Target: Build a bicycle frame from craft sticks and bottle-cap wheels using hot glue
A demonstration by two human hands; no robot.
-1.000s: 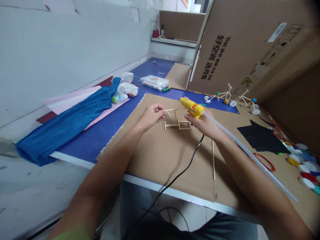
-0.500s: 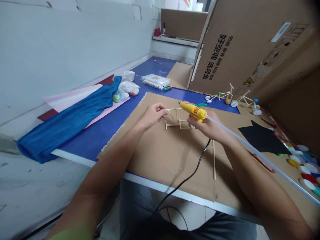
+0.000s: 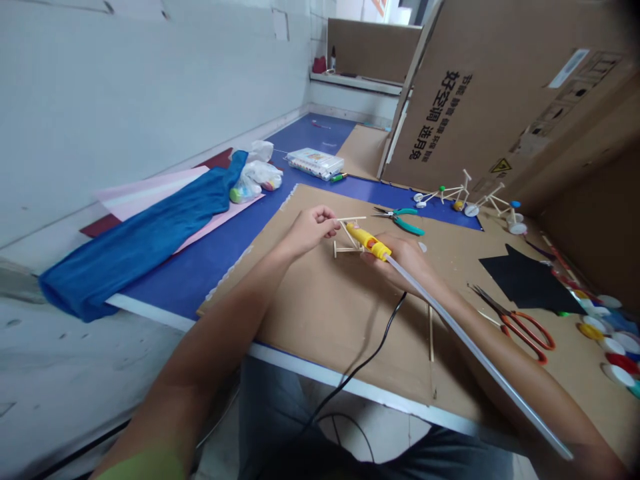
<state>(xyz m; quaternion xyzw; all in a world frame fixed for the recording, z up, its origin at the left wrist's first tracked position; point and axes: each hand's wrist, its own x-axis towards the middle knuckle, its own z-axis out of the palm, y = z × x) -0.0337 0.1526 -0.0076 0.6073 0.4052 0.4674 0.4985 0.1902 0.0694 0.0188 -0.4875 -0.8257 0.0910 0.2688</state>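
Left hand (image 3: 313, 230) almost shut, pinching the top stick of a small frame of thin wooden sticks (image 3: 347, 243). Right hand (image 3: 400, 261) curled shut around a yellow glue gun (image 3: 367, 241). Tip of the gun right by the frame, maybe touching, hard to tell. Out the back of the gun, a long clear glue stick (image 3: 475, 353), slanting past the right arm. Below the gun, a black cord (image 3: 373, 350), running down over a brown cardboard sheet (image 3: 320, 320) and past the edge of the blue desk (image 3: 170, 280).

Frame on the cardboard, between the two hands. Just past the hands, green-handled pliers (image 3: 400, 220). Near the right hand, one loose wooden stick (image 3: 431, 333). Farther right, red-handled scissors (image 3: 525, 337), black paper (image 3: 525, 283) and bottle caps (image 3: 620, 375). Farther off, two little stick bikes (image 3: 443, 193), a big cardboard box (image 3: 480, 100), a blue cloth (image 3: 135, 207), plastic bags (image 3: 253, 177) and a box of pens (image 3: 315, 163).
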